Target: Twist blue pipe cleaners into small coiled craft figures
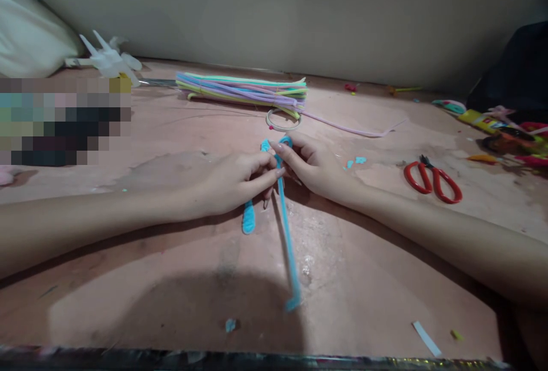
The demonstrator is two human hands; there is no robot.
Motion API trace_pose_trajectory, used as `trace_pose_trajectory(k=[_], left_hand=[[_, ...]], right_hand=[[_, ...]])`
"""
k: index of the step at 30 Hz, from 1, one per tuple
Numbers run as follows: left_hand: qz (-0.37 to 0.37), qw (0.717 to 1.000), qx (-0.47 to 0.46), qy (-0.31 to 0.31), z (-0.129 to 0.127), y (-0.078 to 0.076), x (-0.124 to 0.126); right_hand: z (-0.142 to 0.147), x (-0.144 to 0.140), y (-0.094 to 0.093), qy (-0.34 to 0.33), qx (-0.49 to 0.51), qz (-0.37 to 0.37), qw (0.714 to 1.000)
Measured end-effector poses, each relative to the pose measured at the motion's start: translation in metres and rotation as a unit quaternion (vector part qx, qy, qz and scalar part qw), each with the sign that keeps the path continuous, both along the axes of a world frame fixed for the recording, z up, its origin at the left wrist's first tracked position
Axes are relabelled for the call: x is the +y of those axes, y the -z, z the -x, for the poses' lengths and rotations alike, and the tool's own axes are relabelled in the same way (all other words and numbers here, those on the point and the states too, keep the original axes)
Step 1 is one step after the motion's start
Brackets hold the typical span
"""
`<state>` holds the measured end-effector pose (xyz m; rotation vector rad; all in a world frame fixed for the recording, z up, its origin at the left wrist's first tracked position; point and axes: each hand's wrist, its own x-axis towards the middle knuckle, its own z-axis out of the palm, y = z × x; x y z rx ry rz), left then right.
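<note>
My left hand (233, 181) and my right hand (314, 166) meet at the middle of the pink table (171, 279). Both pinch a blue pipe cleaner (286, 234) that is bent into a loop at the fingertips. One long end runs toward me across the table; a shorter end (248, 218) sticks out under my left hand. Behind the hands lies a bundle of pastel pipe cleaners (244, 88) with a small ring (283, 120) in front of it.
Red-handled scissors (432, 180) lie to the right. A loose lilac pipe cleaner (355, 128) trails from the bundle. Craft clutter (509, 131) fills the far right, a white bag (29, 34) and white plastic pieces (107, 60) sit far left. Small blue scraps (356, 161) dot the table.
</note>
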<state>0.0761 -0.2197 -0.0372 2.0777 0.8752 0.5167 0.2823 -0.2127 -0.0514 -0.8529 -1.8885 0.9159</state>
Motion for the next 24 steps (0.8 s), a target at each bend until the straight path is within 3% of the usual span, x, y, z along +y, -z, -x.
trace_pose_trajectory(k=[7,11,14,16,18,21,24], left_hand=[[0.120,0.991,-0.058,-0.032,-0.009,-0.002,-0.017],[0.115,0.992,-0.042,-0.017,-0.007,-0.005,-0.017],[-0.038,0.998,0.020,0.043,0.001,-0.008,-0.006],[-0.190,0.974,0.081,0.088,0.009,-0.007,0.006],[-0.316,0.941,0.085,0.084,0.014,-0.003,0.020],[-0.394,0.915,0.036,0.082,0.017,0.005,0.036],[-0.389,0.919,0.016,0.065,0.016,0.011,0.044]], right_hand=[[-0.002,0.003,0.003,0.003,-0.077,-0.149,0.986],[-0.004,0.002,0.002,0.005,-0.104,-0.172,0.980],[-0.004,0.003,0.002,0.007,-0.074,-0.092,0.993],[-0.003,0.004,0.003,-0.019,-0.020,0.003,1.000],[0.000,0.005,0.004,-0.070,0.041,0.113,0.990],[0.006,0.006,0.004,-0.103,0.082,0.222,0.966],[0.009,0.007,0.001,-0.053,0.032,0.235,0.970]])
